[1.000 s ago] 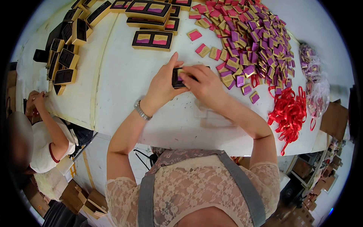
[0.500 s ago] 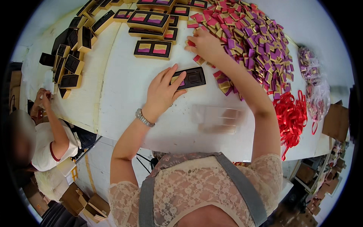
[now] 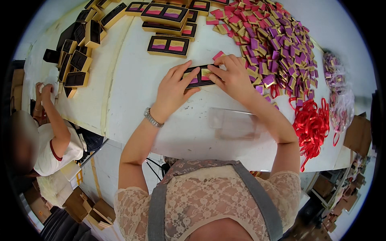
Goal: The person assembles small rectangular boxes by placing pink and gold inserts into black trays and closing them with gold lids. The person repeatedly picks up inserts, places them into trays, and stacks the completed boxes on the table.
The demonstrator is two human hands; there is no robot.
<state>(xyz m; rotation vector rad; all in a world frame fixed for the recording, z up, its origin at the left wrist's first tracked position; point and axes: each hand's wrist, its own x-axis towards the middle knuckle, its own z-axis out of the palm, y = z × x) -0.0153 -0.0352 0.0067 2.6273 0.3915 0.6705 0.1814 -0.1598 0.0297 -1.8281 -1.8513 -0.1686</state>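
At the middle of the white table [image 3: 136, 84], between two bare hands, lies a slim black and gold box [image 3: 203, 85], a little tilted so that its right end points away from the person. Two wrapped squares sit in it: the purple and gold square [image 3: 193, 81] in the left compartment, and the pink and gold square [image 3: 206, 73] in the right one. The left hand [image 3: 172, 90] holds the left end of the box — its fingers lie over the far edge and the purple square, while the thumb stands apart at the near edge. The right hand [image 3: 235, 78] is bent over the right end, its fingertips gathered on the pink square; whether they pinch it or only press it, I cannot tell.

Just beyond the right hand lies one pink wrapped piece [image 3: 218, 55], and to the right spreads a big heap of wrapped squares [image 3: 277, 44]. Nearer to the person are red ribbons [image 3: 311, 126] in a tangled pile, and also a clear plastic item [image 3: 233, 122]. Beyond the box stands a filled box [image 3: 168, 46], near a stack of similar boxes [image 3: 167, 12]. Farther left are open boxes [image 3: 80, 62] with dark insides — close to them, a co-worker's hands [image 3: 43, 92].
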